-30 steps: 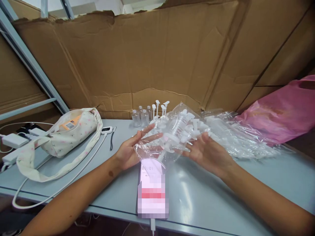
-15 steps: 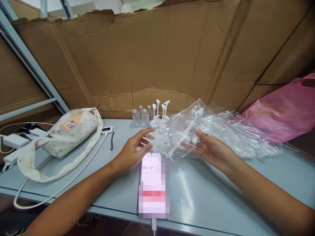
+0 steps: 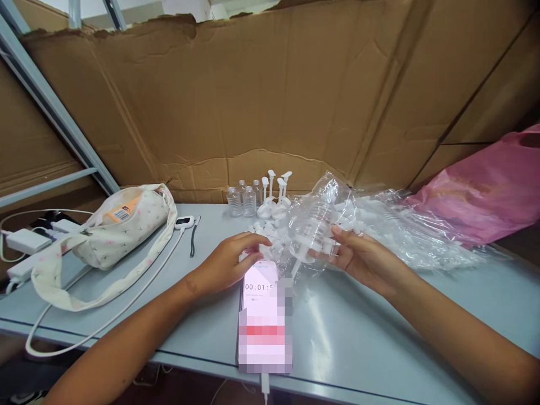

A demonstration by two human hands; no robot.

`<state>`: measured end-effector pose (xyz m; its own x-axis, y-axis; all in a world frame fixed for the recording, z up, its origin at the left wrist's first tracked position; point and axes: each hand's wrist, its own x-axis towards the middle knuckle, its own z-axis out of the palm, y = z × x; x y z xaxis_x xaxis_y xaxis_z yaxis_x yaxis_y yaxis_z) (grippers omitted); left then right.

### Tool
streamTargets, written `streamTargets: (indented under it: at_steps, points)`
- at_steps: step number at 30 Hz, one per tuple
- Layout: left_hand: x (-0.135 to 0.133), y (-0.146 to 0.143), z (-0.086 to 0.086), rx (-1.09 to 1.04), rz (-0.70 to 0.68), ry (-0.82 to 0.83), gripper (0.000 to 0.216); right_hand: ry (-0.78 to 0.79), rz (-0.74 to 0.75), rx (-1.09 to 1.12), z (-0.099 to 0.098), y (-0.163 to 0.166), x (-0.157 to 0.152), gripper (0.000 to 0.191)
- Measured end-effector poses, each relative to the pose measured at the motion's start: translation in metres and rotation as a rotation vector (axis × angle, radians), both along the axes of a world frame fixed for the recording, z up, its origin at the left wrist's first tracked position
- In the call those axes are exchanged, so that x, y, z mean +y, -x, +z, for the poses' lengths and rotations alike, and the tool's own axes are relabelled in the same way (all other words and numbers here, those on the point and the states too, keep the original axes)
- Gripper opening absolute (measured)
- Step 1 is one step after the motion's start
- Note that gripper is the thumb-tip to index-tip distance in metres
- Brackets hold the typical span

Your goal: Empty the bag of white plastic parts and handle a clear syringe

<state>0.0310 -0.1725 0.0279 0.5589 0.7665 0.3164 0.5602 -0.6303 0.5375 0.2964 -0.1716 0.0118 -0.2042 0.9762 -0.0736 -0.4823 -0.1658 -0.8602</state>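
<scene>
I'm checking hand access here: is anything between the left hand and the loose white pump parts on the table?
Nothing visible. The left hand already rests at the loose white pump parts, just above the phone. The right hand holds the clear plastic bag beside them.

clear plastic bag (image 3: pixel 314 225) | crumpled, tilted (white pump parts inside) | mid-table

We have lowered the clear bag (image 3: pixel 314 225) toward the table (image 3: pixel 337 326); our left hand (image 3: pixel 228 261) slid off it onto loose white pieces (image 3: pixel 264 230).
</scene>
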Motion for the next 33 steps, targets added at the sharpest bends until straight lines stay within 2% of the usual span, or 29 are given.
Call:
streamTargets:
  at_steps: [4,9,13,17,19,21,24,26,30,33]
  points:
    - [0.0,0.0,0.001,0.103,-0.031,-0.112,0.018,0.002,0.009,0.004,-0.001,-0.001,0.001,0.018]
    - [0.003,0.001,0.001,0.149,0.028,-0.246,0.009,0.008,-0.028,0.014,0.002,-0.005,0.003,0.009]
    - [0.009,0.007,0.0,0.139,0.088,-0.382,0.012,0.016,-0.133,0.067,0.006,-0.014,0.009,0.003]
    - [0.013,0.012,-0.002,0.165,0.146,-0.574,0.014,0.032,-0.257,0.108,0.008,-0.022,0.015,0.01]
    - [0.011,0.012,-0.003,0.198,0.08,-0.648,0.016,0.05,-0.288,0.117,0.008,-0.022,0.015,0.011]
    - [0.005,0.009,-0.003,0.253,-0.066,-0.686,0.019,0.067,-0.289,0.123,0.008,-0.019,0.014,0.011]
    - [-0.006,0.001,-0.004,0.312,-0.284,-0.702,0.023,0.072,-0.269,0.132,0.009,-0.014,0.01,0.01]
    - [-0.01,-0.005,-0.006,0.309,-0.34,-0.687,0.023,0.069,-0.266,0.136,0.011,-0.012,0.008,0.009]
    - [-0.012,-0.01,-0.009,0.225,-0.264,-0.577,0.019,0.06,-0.295,0.153,0.012,-0.012,0.007,0.007]
    - [-0.011,-0.012,-0.009,0.117,-0.129,-0.435,0.019,0.022,-0.27,0.157,0.012,-0.014,0.007,0.008]
